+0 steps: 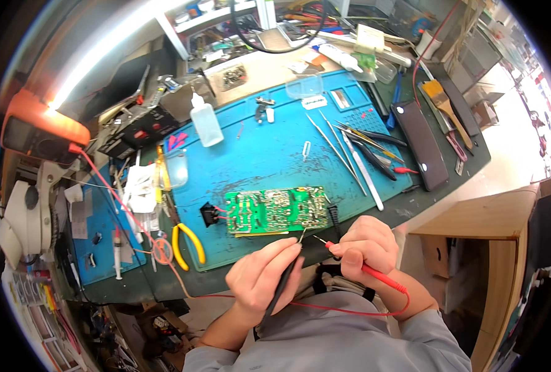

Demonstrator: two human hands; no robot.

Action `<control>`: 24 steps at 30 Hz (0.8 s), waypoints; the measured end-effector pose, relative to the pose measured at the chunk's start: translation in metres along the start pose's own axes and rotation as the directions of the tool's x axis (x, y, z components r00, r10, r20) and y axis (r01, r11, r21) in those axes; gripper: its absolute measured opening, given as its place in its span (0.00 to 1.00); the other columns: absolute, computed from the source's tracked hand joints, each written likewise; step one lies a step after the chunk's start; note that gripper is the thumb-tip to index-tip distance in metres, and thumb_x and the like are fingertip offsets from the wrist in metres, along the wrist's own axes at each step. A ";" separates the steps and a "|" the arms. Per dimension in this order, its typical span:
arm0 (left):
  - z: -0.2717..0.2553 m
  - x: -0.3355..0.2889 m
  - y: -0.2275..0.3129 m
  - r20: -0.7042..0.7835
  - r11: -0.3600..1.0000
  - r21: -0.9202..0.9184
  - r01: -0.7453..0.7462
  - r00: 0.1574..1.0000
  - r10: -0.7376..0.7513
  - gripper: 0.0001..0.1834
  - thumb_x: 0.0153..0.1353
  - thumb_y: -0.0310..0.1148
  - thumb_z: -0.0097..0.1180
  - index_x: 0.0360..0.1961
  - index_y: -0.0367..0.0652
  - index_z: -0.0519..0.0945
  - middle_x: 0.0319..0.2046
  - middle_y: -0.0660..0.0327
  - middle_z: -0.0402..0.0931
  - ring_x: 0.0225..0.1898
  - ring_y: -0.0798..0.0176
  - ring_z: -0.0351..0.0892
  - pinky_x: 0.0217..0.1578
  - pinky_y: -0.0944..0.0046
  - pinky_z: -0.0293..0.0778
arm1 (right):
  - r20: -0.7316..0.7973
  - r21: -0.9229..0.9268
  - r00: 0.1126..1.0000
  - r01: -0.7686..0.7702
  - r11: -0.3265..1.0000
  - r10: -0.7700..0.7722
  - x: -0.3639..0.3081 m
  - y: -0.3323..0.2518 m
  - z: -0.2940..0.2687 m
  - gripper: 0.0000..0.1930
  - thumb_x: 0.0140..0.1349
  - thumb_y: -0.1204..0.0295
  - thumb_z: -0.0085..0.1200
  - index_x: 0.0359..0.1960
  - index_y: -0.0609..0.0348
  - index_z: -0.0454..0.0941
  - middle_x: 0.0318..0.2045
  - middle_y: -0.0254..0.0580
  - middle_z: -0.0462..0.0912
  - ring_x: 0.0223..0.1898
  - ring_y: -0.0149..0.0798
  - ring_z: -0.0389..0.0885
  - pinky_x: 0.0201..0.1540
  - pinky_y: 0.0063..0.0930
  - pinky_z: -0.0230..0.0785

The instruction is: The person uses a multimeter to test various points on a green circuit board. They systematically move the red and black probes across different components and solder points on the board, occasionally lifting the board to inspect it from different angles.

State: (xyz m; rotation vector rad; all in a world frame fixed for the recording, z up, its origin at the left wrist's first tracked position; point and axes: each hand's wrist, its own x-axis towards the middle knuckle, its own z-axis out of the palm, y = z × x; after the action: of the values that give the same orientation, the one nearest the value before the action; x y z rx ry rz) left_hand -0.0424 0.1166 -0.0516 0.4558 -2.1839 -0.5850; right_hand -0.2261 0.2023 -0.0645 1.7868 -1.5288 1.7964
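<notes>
Blue mat (257, 155), left hand (260, 273) gripping black probe (284, 282)

Bright, even light — strip lamp (95, 53) upper left blown out to white glare. Blue mat (269, 155) sharp, soft shadows. Heavy fisheye bend, dark vignette, rim blurry — right side overexposed.

A slim black plastic multimeter probe (283, 284) slants up to the right, its metal tip near the lower edge of a flat green rectangular circuit board (276, 211), which lies solder side up on the blue mat. A red plastic probe (374, 276) points its tip up-left toward the same edge.
</notes>
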 end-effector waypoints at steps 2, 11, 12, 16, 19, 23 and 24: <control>-0.004 -0.006 -0.003 -0.006 0.999 -0.024 -0.037 0.999 0.037 0.12 0.54 0.22 0.67 0.41 0.35 0.84 0.38 0.50 0.86 0.34 0.53 0.88 0.33 0.61 0.84 | -0.037 0.067 0.998 -0.057 0.996 0.059 -0.005 0.000 -0.003 0.06 0.58 0.80 0.59 0.23 0.60 0.80 0.16 0.35 0.77 0.14 0.33 0.71 0.18 0.26 0.61; -0.001 -0.010 -0.006 0.008 0.992 0.079 -0.102 0.995 0.102 0.14 0.54 0.25 0.68 0.43 0.40 0.84 0.38 0.55 0.87 0.31 0.59 0.86 0.28 0.66 0.80 | 0.011 0.053 0.997 -0.075 0.996 0.075 -0.005 -0.001 -0.001 0.06 0.55 0.80 0.59 0.22 0.58 0.79 0.17 0.35 0.77 0.15 0.33 0.69 0.18 0.26 0.59; -0.001 -0.009 -0.005 0.027 0.991 0.087 -0.103 0.995 0.101 0.12 0.56 0.26 0.67 0.43 0.38 0.83 0.37 0.53 0.87 0.31 0.57 0.87 0.29 0.64 0.81 | 0.009 0.053 0.997 -0.081 0.995 0.081 -0.004 -0.001 -0.001 0.06 0.55 0.80 0.59 0.21 0.58 0.78 0.17 0.35 0.77 0.15 0.33 0.69 0.18 0.26 0.59; -0.001 -0.010 -0.006 0.036 0.989 0.104 -0.108 0.994 0.105 0.15 0.54 0.26 0.68 0.43 0.39 0.84 0.39 0.55 0.87 0.31 0.60 0.86 0.28 0.66 0.79 | 0.030 0.056 0.995 -0.097 0.994 0.096 -0.003 -0.001 -0.003 0.06 0.54 0.80 0.59 0.21 0.58 0.77 0.17 0.34 0.76 0.14 0.33 0.69 0.18 0.26 0.58; 0.002 -0.011 -0.009 0.028 0.987 0.109 -0.115 0.993 0.112 0.18 0.49 0.25 0.71 0.43 0.41 0.87 0.41 0.59 0.87 0.30 0.65 0.83 0.27 0.69 0.77 | 0.038 0.049 0.994 -0.105 0.993 0.103 -0.003 0.000 -0.004 0.06 0.53 0.80 0.59 0.20 0.58 0.77 0.17 0.34 0.76 0.14 0.33 0.69 0.17 0.27 0.58; 0.000 -0.011 -0.008 0.044 0.985 0.126 -0.115 0.993 0.110 0.17 0.49 0.26 0.71 0.43 0.41 0.87 0.41 0.59 0.88 0.30 0.65 0.83 0.27 0.69 0.76 | 0.046 0.049 0.992 -0.116 0.992 0.114 -0.002 0.000 -0.005 0.06 0.52 0.80 0.59 0.20 0.58 0.76 0.17 0.34 0.76 0.14 0.33 0.69 0.17 0.27 0.59; 0.000 -0.011 -0.008 0.047 0.985 0.129 -0.114 0.993 0.109 0.17 0.49 0.26 0.71 0.43 0.41 0.87 0.41 0.59 0.88 0.30 0.65 0.83 0.27 0.70 0.76 | 0.048 0.049 0.992 -0.120 0.992 0.118 -0.002 0.000 -0.004 0.06 0.52 0.80 0.59 0.20 0.58 0.76 0.17 0.34 0.76 0.15 0.33 0.69 0.17 0.27 0.59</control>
State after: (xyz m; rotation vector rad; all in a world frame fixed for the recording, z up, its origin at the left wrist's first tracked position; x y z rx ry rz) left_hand -0.0351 0.1153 -0.0630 0.3911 -2.2787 -0.3937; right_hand -0.2282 0.2066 -0.0654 1.8066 -1.6538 1.8776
